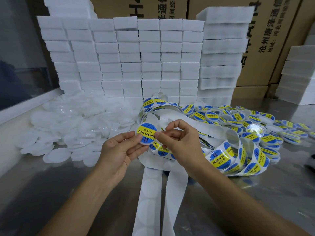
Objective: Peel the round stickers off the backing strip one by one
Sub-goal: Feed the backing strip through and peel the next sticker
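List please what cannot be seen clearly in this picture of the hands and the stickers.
Head view:
- Right hand fingertips: hidden behind the round sticker; left hand pinches it too.
- Backing strip: its ends cut off by the bottom edge.
- Cardboard boxes: print cut off by the top edge.

White foam blocks [129, 53] are sitting stacked in a wall at the back, taller stack [221, 53] at its right, another stack [298, 75] at far right. Cardboard boxes [265, 40] with printed Chinese text are standing behind. Loose pile of clear plastic lids [76, 125] is lying on the left of the steel table [51, 193]
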Demonstrator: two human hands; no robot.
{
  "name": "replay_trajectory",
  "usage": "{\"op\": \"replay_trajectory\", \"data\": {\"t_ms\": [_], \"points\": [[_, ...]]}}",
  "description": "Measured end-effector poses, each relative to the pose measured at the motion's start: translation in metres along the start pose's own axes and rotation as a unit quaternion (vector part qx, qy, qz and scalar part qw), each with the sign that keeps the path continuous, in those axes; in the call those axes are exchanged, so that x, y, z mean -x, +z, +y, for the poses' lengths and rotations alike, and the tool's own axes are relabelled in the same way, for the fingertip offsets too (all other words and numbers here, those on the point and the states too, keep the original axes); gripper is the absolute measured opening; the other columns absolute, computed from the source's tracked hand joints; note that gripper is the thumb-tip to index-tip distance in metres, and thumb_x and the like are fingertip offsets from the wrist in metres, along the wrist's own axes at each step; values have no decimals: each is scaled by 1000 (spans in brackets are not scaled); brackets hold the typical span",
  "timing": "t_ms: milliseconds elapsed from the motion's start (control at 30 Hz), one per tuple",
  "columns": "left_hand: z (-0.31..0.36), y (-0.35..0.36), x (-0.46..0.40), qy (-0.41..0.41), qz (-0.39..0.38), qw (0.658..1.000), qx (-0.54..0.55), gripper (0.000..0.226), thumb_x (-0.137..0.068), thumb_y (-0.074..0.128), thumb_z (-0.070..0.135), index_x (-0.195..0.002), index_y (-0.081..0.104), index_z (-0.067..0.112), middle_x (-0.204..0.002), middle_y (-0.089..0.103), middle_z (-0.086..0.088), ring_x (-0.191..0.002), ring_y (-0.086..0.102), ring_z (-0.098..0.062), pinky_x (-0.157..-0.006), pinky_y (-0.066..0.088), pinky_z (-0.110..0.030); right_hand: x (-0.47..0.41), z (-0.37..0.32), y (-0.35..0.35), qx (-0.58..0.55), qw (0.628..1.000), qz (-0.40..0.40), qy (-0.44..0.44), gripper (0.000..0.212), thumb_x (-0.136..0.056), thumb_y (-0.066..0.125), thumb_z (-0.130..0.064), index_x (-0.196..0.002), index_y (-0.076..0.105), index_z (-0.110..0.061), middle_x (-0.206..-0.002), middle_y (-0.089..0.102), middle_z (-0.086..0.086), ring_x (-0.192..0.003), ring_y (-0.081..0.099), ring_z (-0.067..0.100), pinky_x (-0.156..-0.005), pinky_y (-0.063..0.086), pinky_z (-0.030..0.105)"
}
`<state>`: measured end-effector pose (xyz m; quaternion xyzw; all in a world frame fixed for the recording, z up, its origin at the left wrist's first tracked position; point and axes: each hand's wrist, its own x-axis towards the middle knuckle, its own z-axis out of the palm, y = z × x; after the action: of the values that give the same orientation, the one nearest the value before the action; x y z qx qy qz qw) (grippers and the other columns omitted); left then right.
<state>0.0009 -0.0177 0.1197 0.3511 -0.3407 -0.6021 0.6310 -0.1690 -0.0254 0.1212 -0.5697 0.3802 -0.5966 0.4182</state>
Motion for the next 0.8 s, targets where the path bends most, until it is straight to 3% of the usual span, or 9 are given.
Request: {"op": "replay_trajectory", "data": {"t_ms": [300,467,667,800], "points": [[-1,1,2,39,-5,998,-42,41,-62,73,7,-99,61,-7,-92,74,-23,-86,74,-32,-71,61,-34,-1,4,0,60,998,16,-27,27,-79,81,-7,-70,56,-14,-73,75,3,-62,70,15,-55,55,29],[-2,0,2,62,-8,996,-70,37,-58,76,9,-91,63,-4,-88,74,-22,-85,74,-31,-74,61,-34,1,2,1,117,991,41,-49,26,-79,80,-11,-66,58,-12,-69,73,7,-64,68,34,-59,57,42],[-5,1,3,69,-19,995,-76,32,-58,77,10,-86,65,0,-88,74,-22,-84,74,-30,-74,61,-33,2,4,-1,223,967,59,-109,29,-79,82,-24,-65,56,-22,-65,67,-3,-55,58,12,-57,53,33],[-3,1,2,61,-22,997,-47,29,-60,76,9,-85,64,2,-91,74,-22,-85,74,-31,-71,60,-33,0,6,-4,282,944,75,-157,29,-80,80,-36,-73,54,-27,-63,56,-10,-53,48,9,-54,43,26]]}}
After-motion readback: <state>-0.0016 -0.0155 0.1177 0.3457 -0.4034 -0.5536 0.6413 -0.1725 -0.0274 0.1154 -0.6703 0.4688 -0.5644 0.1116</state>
